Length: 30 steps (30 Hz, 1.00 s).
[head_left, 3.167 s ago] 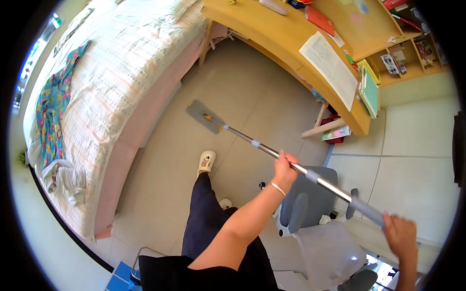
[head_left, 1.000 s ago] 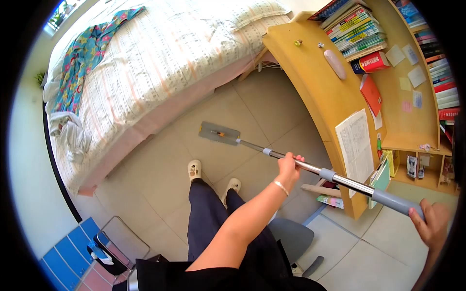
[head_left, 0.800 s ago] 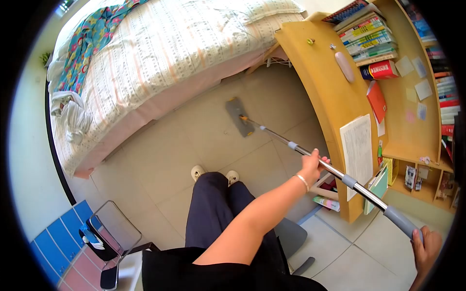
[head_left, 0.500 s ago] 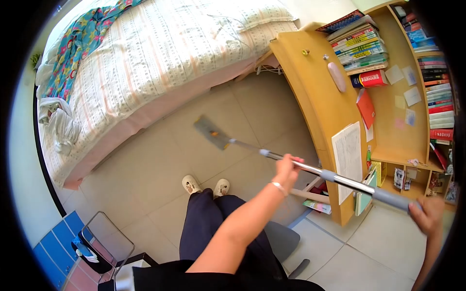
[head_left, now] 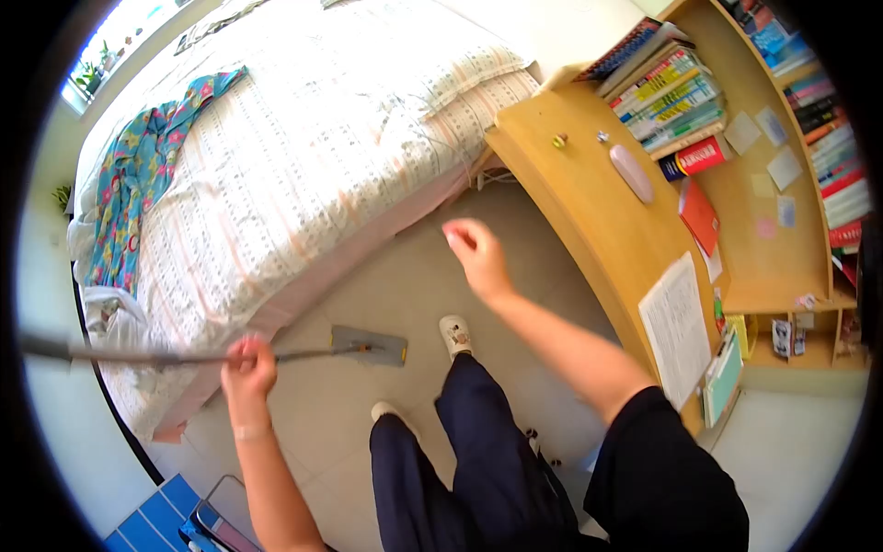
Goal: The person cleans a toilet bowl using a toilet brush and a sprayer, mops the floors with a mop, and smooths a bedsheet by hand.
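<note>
A flat mop (head_left: 388,350) with a grey rectangular head rests on the tiled floor near the bed. Its long pole runs off to the left, blurred at the grey handle end. My left hand (head_left: 248,368) is closed around the pole, between the head and the handle end. My right hand (head_left: 480,262) is raised over the floor between bed and desk, away from the pole. Its fingers are loosely curled in, and nothing shows in them.
A bed (head_left: 276,184) with a patterned sheet stands along the left and back. On the right, a wooden desk (head_left: 589,202) holds books, a pink case (head_left: 631,173) and papers (head_left: 676,322). Blue cabinet panels (head_left: 152,515) are at lower left. My shoes (head_left: 454,336) are near the mop head.
The pole has swung from the right side across to the left. My right hand has let go of its end, while my left hand keeps its grip. The mop head has turned and moved nearer.
</note>
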Available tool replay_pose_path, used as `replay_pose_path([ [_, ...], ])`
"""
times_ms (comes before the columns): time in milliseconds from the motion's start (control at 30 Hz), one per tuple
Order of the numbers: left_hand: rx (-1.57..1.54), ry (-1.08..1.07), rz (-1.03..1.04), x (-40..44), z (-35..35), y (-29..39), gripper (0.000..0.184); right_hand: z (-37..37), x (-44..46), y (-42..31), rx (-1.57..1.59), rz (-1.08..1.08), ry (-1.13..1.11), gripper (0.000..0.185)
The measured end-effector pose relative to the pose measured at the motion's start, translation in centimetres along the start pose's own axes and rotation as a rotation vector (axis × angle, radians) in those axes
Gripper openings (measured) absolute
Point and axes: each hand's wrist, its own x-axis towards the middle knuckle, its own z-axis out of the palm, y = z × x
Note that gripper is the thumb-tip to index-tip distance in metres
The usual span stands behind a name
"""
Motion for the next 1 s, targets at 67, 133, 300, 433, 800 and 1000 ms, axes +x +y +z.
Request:
replay_pose_path([
  [67,0.093,-0.095,0.147,-2.5,-1.8,-0.7,0.013,0.6,1.9,8.6,-0.067,0.247,0.075,0.016],
  [133,0.212,-0.232,0.302,-5.3,-1.9,-3.4,0.023,1.6,6.0,15.4,-0.173,0.309,0.121,0.016],
  [300,0.246,-0.151,0.382,-8.5,-2.6,-5.4,0.023,3.6,16.0,29.7,-0.658,0.101,0.058,0.038],
  [433,-0.051,-0.094,0.31,-9.3,0.3,-8.5,0.013,4.6,20.7,33.2,-0.749,0.156,-0.082,0.045],
  [800,-0.076,-0.07,0.303,-7.5,-0.1,-8.6,0.009,3.7,18.2,39.3,-0.519,0.241,-0.061,0.041],
  [1000,0.212,-0.152,0.381,-6.4,2.2,-10.6,0.009,5.3,19.8,42.0,-0.771,0.222,-0.106,0.038],
])
